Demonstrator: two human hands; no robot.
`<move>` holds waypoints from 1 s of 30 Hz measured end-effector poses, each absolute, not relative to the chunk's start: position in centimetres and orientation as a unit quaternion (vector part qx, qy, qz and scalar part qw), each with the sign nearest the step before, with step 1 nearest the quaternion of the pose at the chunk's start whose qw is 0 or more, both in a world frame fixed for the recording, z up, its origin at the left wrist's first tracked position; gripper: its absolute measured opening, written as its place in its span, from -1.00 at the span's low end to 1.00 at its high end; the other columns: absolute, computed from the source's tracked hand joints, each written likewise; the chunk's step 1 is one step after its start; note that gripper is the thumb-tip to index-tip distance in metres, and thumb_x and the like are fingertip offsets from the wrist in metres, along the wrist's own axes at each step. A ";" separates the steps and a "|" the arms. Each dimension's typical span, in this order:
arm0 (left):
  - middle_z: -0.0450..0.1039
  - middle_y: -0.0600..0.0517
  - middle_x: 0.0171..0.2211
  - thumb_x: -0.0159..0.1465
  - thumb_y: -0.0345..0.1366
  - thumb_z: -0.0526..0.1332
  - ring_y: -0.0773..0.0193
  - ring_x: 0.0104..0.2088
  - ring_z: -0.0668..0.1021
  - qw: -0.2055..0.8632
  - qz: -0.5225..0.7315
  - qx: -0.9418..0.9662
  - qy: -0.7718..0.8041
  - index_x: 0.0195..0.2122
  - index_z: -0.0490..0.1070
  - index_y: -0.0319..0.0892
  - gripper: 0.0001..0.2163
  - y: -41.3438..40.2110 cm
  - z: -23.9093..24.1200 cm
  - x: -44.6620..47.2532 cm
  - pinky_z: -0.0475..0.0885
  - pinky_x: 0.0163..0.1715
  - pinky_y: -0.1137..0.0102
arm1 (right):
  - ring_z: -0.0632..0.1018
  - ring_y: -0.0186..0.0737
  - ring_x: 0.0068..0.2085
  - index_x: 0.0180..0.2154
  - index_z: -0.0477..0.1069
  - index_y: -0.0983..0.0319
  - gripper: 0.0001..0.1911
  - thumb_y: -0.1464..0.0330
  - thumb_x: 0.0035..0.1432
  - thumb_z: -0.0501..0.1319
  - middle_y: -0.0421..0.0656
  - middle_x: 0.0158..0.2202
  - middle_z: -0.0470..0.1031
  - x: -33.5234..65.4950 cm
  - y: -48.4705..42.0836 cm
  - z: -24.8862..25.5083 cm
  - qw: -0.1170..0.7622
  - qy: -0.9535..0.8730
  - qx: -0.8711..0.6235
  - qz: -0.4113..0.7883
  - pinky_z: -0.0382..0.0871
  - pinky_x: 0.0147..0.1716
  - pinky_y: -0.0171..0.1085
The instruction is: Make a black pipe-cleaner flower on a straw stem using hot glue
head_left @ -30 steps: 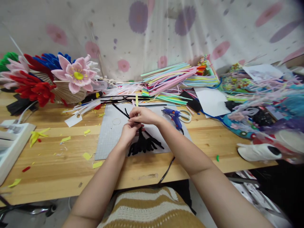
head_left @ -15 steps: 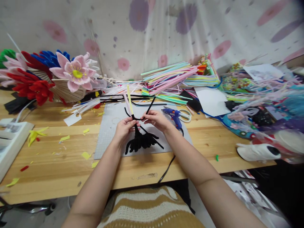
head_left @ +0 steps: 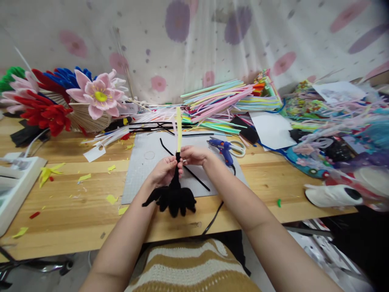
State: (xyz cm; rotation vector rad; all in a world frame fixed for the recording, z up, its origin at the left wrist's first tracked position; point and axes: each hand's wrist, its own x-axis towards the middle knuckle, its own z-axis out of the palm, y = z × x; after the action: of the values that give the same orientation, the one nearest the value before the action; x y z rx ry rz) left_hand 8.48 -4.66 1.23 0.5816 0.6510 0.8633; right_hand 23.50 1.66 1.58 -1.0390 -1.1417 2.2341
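Note:
A black pipe-cleaner flower hangs head down between my hands, petals toward me, with yellow stems and a pale pink one pointing away. My left hand is closed round its narrow neck. My right hand pinches at the black-wrapped top of the neck, where the black pipe cleaner winds round the stems; its loose end is hidden by my fingers. Beneath, another black pipe cleaner lies slantwise on the grey cutting mat.
Right of my right hand lie a blue glue gun and scissors. Bundles of coloured pipe cleaners line the back. Finished flowers stand at left, near a white power strip. Yellow scraps dot the table.
The flower has turned and come nearer to me, its stems now more upright. The black pipe cleaner's free end, which stuck up beyond my right hand, no longer shows; that hand has moved against the stem.

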 end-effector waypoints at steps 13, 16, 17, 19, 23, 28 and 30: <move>0.23 0.18 -0.63 -0.11 -0.21 0.39 0.56 -0.67 0.28 0.838 0.420 0.222 0.269 -0.45 0.37 -0.24 -0.71 -5.1 0.5 8.7 0.23 -0.66 0.57 | 0.33 -0.51 -0.62 -0.53 0.31 0.31 -0.85 0.45 -0.23 0.27 -0.30 -0.66 0.35 23.0 1.3 3.0 0.252 -0.473 -0.340 0.773 0.18 -0.59 -0.47; 0.21 0.20 -0.64 -0.11 -0.20 0.39 0.58 -0.69 0.26 0.862 0.403 0.182 0.246 -0.39 0.40 -0.24 -0.69 -5.2 0.4 9.2 0.20 -0.69 0.59 | 0.35 -0.51 -0.60 -0.56 0.30 0.32 -0.84 0.45 -0.27 0.28 -0.28 -0.65 0.37 23.4 1.3 3.2 0.231 -0.500 -0.347 0.759 0.18 -0.60 -0.48; 0.20 0.20 -0.64 -0.11 -0.20 0.39 0.58 -0.70 0.25 0.873 0.392 0.167 0.237 -0.36 0.41 -0.23 -0.68 -5.3 0.4 9.6 0.18 -0.70 0.60 | 0.34 -0.51 -0.61 -0.57 0.30 0.32 -0.84 0.46 -0.28 0.28 -0.29 -0.66 0.36 23.3 1.4 3.2 0.212 -0.516 -0.344 0.755 0.17 -0.61 -0.48; 0.18 0.21 -0.65 -0.05 -0.22 0.36 0.59 -0.72 0.23 0.885 0.371 0.143 0.243 -0.34 0.41 -0.21 -0.72 -5.6 0.4 10.4 0.14 -0.73 0.61 | 0.31 -0.52 -0.65 -0.60 0.29 0.33 -0.83 0.46 -0.30 0.29 -0.31 -0.71 0.31 22.7 1.7 3.3 0.159 -0.553 -0.330 0.748 0.14 -0.66 -0.49; 0.22 0.20 -0.68 -0.06 -0.25 0.37 0.57 -0.75 0.25 0.867 0.376 0.161 0.284 -0.39 0.41 -0.21 -0.76 -5.7 0.6 11.4 0.13 -0.78 0.61 | 0.19 -0.56 -0.73 -0.60 0.26 0.32 -0.77 0.40 -0.32 0.32 -0.36 -0.77 0.23 21.5 2.4 3.1 0.045 -0.606 -0.309 0.732 0.01 -0.75 -0.50; 0.35 0.11 -0.66 -0.20 -0.26 0.42 0.47 -0.70 0.38 0.802 0.413 0.262 0.343 -0.47 0.44 -0.30 -0.70 -4.9 0.6 10.6 0.28 -0.71 0.54 | 0.25 -0.53 -0.67 -0.50 0.32 0.31 -0.79 0.31 -0.18 0.27 -0.32 -0.67 0.30 22.9 2.7 3.9 0.058 -0.674 -0.384 0.628 0.08 -0.70 -0.47; 0.40 0.07 -0.62 -0.19 -0.24 0.41 0.45 -0.66 0.42 0.759 0.442 0.290 0.379 -0.46 0.46 -0.31 -0.70 -4.4 0.5 10.0 0.32 -0.65 0.53 | 0.29 -0.49 -0.63 -0.53 0.34 0.31 -0.82 0.31 -0.14 0.24 -0.28 -0.66 0.31 24.4 2.5 4.8 0.042 -0.720 -0.446 0.531 0.12 -0.64 -0.45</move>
State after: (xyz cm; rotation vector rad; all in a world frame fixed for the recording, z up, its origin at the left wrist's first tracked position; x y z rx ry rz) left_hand 9.96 -4.36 0.47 0.6323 0.8251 0.9622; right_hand 24.39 2.50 4.80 -1.3633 -2.2018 1.6239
